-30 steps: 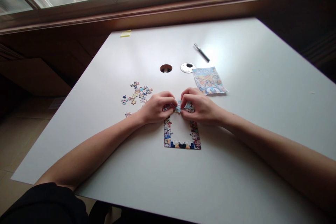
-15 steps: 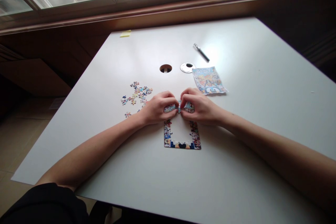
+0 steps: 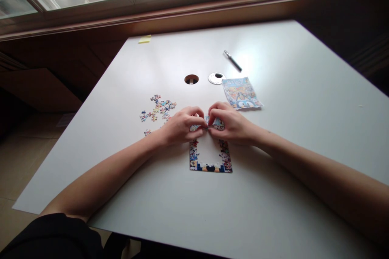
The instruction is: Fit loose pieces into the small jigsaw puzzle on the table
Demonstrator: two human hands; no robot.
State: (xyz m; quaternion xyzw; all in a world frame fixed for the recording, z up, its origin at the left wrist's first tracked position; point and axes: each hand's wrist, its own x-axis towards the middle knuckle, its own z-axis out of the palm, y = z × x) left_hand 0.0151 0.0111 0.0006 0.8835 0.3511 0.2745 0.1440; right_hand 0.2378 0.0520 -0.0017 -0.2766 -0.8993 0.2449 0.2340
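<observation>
A jigsaw puzzle border [image 3: 193, 161] lies on the white table, its colourful edge pieces joined around a bare middle. Over its far edge, my left hand [image 3: 183, 126] and my right hand [image 3: 231, 124] meet with thumbs and fingertips bent into a pinch. Between the fingertips is a small puzzle piece [image 3: 207, 128], mostly covered by them. My hands also hide parts of the border's top. Loose puzzle pieces [image 3: 156, 109] are scattered to the left of my left hand. Just beyond my right hand lies a printed picture sheet [image 3: 242, 93] with a cartoon design.
Farther back on the table [image 3: 170, 202] are a round cable hole [image 3: 191, 79], its loose round cover [image 3: 216, 78] and a dark marker pen [image 3: 232, 61]. A yellow sticky note [image 3: 145, 39] is at the far left edge, below the window.
My left fingers have shifted slightly at the pinch, with the thumb drawn back a little. My right hand stays nearly still, and the border and loose pieces look the same.
</observation>
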